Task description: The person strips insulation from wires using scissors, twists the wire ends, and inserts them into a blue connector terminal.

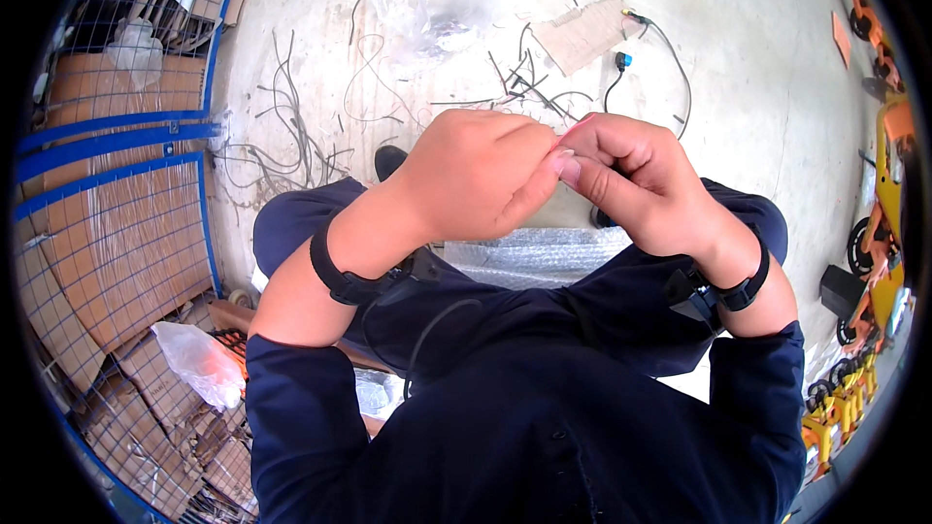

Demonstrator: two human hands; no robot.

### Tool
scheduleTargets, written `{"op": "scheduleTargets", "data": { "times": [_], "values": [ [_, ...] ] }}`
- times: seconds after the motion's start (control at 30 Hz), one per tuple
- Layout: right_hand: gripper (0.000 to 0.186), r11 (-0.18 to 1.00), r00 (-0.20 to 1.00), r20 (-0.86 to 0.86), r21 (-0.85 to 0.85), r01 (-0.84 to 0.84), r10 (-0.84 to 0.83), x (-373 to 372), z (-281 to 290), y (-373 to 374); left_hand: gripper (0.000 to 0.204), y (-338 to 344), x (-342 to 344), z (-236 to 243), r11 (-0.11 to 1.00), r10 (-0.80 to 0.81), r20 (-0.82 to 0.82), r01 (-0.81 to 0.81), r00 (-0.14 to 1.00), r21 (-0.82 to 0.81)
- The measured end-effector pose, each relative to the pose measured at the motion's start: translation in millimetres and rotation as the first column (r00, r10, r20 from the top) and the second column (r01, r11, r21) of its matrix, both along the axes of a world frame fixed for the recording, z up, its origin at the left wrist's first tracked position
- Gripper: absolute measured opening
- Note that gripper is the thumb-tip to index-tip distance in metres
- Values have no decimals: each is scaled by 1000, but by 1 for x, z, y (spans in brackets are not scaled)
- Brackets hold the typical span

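1. Below, cable scraps (527,82) litter a pale floor (748,68); a blue mesh cage (107,147) stands at left.
2. Left hand (485,170) and right hand (643,180) pinch a thin red strand (577,127) between close-set fingertips (571,172).

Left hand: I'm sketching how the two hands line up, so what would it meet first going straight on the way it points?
Pointing rightward, the left hand would most likely meet the right hand first, at its fingertips by the thin red strand. They look almost touching, though depth is unclear.
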State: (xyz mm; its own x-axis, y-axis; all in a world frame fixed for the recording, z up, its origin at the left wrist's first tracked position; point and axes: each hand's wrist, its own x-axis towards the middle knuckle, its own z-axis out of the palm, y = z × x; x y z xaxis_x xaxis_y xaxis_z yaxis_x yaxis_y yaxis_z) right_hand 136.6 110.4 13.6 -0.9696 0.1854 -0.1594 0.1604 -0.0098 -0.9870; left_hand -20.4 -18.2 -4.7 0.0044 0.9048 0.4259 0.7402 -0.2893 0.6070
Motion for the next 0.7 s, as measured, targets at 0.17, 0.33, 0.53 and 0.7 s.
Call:
{"op": "scheduleTargets", "data": {
  "times": [0.17, 0.33, 0.53, 0.7],
  "values": [
    [12, 941, 1000, 8, -337, -16, 19, -1, 3, 0, 26, -2, 1, 2, 998, -37, 306, 49, 951, -31],
    [15, 757, 993, -86, -643, -115, 77, -3, 0, 2, 37, -8, 11, 24, 946, 152, 739, 121, 657, -302],
    [15, 613, 972, -231, -762, -209, 44, -7, -7, -6, 37, -12, 22, 26, 947, 189, 970, 233, 150, -220],
    [16, 546, 969, -246, -808, -221, 29, -7, -5, -7, 44, -10, 26, 36, 938, 250, 968, 240, 35, -251]
  ]
}}
